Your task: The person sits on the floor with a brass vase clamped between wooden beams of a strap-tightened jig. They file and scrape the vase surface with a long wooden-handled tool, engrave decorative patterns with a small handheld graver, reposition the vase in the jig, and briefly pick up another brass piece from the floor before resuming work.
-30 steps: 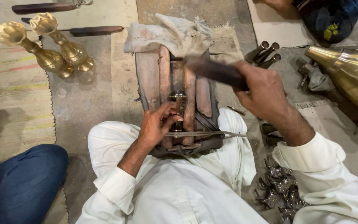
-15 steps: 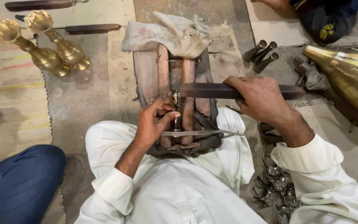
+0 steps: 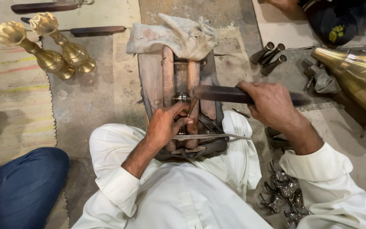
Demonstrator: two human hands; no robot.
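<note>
Landmark: wooden block (image 3: 151, 80) on the floor.
Rag: grey cloth (image 3: 172, 36) draped over the block's far end.
Brass vases: two fluted vases (image 3: 58, 51) lying left of the block.
Metal tubes: three (image 3: 270, 54) to its right.
Castings: dull metal pieces (image 3: 282, 191) heaped near-right.
Blue-trousered knee (image 3: 20, 186): near-left of the block.

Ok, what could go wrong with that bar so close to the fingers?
The right hand holds a flat dark bar just above the left hand, whose fingers pinch a small metal piece on the wooden block. A missed blow could hit them. A glancing blow might also knock the piece loose.
</note>
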